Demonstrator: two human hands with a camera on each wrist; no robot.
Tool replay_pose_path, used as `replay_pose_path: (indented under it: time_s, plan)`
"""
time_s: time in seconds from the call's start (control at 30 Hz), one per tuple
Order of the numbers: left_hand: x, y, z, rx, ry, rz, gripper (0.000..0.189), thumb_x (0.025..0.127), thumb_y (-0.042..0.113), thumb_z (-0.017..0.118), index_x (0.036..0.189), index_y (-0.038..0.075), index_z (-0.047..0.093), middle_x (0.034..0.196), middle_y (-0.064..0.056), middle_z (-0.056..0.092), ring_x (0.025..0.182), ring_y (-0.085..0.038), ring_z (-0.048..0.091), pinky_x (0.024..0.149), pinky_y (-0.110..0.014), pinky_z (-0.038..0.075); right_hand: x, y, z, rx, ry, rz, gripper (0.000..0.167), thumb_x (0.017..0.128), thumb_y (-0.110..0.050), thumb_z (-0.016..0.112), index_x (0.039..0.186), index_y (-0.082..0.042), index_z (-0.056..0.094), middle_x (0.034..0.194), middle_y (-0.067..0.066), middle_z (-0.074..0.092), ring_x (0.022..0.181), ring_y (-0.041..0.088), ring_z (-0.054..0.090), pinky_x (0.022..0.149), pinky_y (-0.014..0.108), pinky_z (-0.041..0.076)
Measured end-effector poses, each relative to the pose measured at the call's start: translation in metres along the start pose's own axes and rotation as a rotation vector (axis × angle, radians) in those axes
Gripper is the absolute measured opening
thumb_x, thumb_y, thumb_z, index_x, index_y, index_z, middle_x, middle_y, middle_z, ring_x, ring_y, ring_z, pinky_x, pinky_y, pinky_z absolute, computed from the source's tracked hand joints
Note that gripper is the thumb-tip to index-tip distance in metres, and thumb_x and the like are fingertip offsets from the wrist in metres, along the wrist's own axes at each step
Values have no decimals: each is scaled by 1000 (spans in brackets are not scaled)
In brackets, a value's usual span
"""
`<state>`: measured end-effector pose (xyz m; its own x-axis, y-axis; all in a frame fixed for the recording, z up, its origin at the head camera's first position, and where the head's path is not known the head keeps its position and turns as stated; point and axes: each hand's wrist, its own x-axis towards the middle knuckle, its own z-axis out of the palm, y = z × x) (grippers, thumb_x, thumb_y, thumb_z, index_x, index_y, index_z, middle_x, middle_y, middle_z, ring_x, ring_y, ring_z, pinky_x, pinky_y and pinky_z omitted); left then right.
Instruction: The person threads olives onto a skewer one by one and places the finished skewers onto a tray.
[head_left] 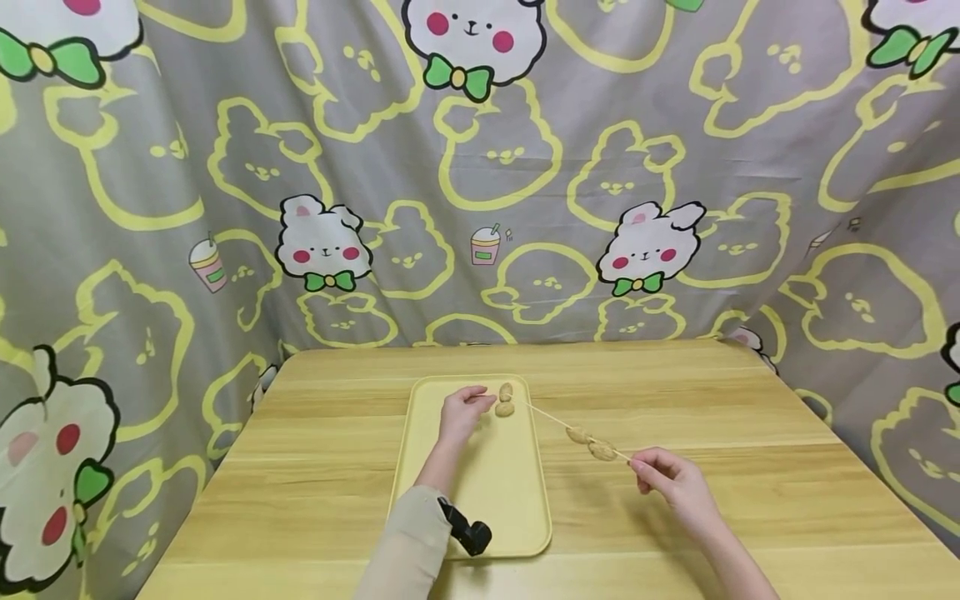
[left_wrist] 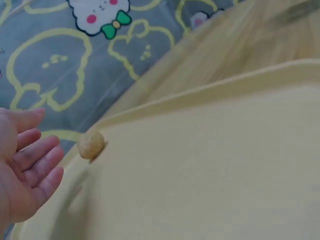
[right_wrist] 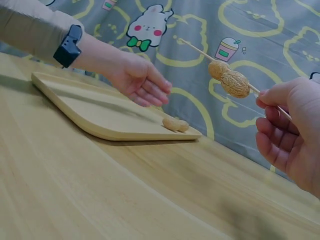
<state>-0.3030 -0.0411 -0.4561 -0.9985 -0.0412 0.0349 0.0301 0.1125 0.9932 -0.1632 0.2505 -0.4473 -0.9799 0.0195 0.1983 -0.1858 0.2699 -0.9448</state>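
Note:
My right hand [head_left: 675, 483] pinches the near end of a thin pale wooden skewer [head_left: 551, 416] between thumb and fingers. Two tan, rough-skinned pieces that look like unshelled peanuts [right_wrist: 235, 84] are threaded on the skewer, a little ahead of the fingertips. The skewer's far tip points up and away in the right wrist view. My left hand [head_left: 462, 414] hovers over the far part of a pale yellow tray [head_left: 495, 517], fingers relaxed and holding nothing. Just right of its fingertips, two more peanut-like pieces [head_left: 505, 409] lie close together in the tray's far right corner.
The tray has a low raised rim and stands on a light wood-grain table [head_left: 315, 467]. A grey curtain [head_left: 420, 167] with yellow outlines and white cartoon animals hangs behind the table and at both sides. A black device [head_left: 468, 529] is strapped to the left wrist.

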Motion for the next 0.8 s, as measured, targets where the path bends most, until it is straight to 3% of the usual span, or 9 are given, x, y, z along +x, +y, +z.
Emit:
replay_pose_path:
  time_s: [0.2,0.37,0.6,0.8]
  plan:
    - [8,-12,3,96,-17,-18,43,81,15,71,114,-9,59,88,-11,65,77,-25,62,63,-26,50,-1,-1,0,2,5,-1,19,91,-6,58,93,12,58,66,4,55,63,14,55,64,23,45]
    - [12,-15,8,154,9,28,37,80,12,70,109,-10,61,86,-13,66,72,-21,61,60,-25,49,-2,-3,-1,-11,1,4,21,91,-10,59,94,11,59,66,3,56,64,14,55,65,24,45]
    - [14,-16,18,286,17,17,30,79,14,72,100,-7,65,87,-13,66,80,-24,61,70,-33,51,-2,-3,-3,-18,4,-4,20,91,-8,58,95,12,59,66,4,55,64,14,55,63,24,45]
    - [11,-16,24,393,21,30,36,75,18,75,101,-4,66,88,-11,67,81,-25,62,75,-37,50,-3,0,-3,0,10,3,19,90,-6,58,95,13,58,66,3,55,64,14,55,63,24,46]
